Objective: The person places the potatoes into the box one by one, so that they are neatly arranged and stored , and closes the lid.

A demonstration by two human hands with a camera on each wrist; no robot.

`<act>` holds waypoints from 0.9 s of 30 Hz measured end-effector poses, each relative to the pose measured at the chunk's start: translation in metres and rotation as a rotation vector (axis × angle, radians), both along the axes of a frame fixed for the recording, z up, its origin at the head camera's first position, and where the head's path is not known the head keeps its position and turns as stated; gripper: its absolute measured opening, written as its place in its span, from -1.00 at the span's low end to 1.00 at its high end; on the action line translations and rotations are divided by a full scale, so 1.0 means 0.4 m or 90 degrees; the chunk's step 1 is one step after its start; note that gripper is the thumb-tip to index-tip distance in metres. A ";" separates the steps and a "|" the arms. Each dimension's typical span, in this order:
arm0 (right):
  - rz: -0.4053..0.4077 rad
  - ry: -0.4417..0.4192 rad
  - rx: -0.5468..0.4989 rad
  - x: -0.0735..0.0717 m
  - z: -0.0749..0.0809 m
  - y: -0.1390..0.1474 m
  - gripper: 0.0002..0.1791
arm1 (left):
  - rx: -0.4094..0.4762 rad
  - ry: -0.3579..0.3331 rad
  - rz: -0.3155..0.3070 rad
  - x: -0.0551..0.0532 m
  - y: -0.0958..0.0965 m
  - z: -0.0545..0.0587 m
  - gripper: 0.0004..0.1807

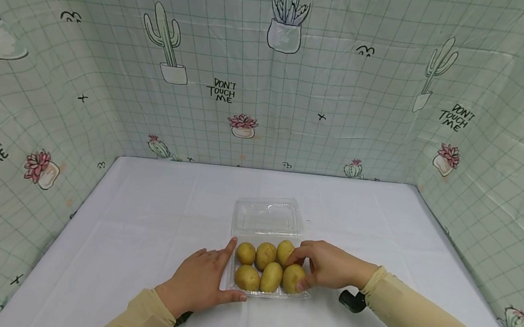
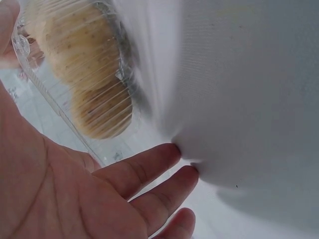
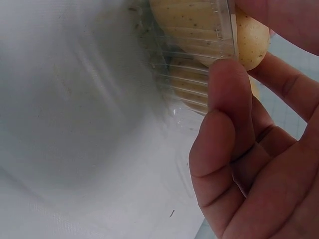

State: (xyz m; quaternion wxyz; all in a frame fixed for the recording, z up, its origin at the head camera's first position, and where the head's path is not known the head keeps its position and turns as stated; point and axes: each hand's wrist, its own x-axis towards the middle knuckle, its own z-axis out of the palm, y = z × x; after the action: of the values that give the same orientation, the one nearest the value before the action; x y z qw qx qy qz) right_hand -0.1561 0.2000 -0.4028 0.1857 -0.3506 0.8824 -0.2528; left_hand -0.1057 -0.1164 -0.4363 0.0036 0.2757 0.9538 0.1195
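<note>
A clear plastic clamshell box [image 1: 273, 295] stands on the white-covered table, its lid [image 1: 268, 217] folded back flat behind it. Several yellow potatoes [image 1: 271, 277] lie inside in two rows. At the front right corner, my right hand [image 1: 335, 265] holds a potato [image 1: 293, 278] between thumb and index finger. The right wrist view shows its other fingers [image 3: 229, 89] curled against the box's ribbed side wall. My left hand [image 1: 201, 278] rests along the box's left side, thumb at the front edge. Its fingers are straight, with some fingertips [image 2: 172, 152] on the tablecloth.
A white cloth [image 1: 168, 202] covers the table. Behind and at both sides hangs a grid-patterned curtain [image 1: 270, 80] with cactus drawings. Part of a black wrist device [image 1: 353, 301] shows beneath the right sleeve.
</note>
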 end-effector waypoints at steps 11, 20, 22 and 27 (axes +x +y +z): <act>0.001 0.007 0.006 0.001 -0.003 0.001 -0.54 | 0.004 -0.007 -0.001 0.000 -0.001 0.000 0.27; 0.016 0.030 0.011 0.005 -0.002 0.009 -0.52 | -0.005 0.007 -0.008 -0.006 -0.002 -0.007 0.26; 0.016 0.034 0.011 0.005 0.002 0.009 -0.52 | -0.004 0.007 -0.009 -0.006 -0.002 -0.007 0.26; 0.004 0.044 0.008 0.006 0.013 0.011 -0.53 | -0.003 0.006 -0.011 -0.005 -0.001 -0.004 0.25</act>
State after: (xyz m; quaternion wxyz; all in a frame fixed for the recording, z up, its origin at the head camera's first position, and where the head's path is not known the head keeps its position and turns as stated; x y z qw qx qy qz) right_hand -0.1539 0.2044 -0.3977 0.1581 -0.3605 0.8890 -0.2341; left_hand -0.1075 -0.1169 -0.4379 0.0003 0.2842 0.9517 0.1162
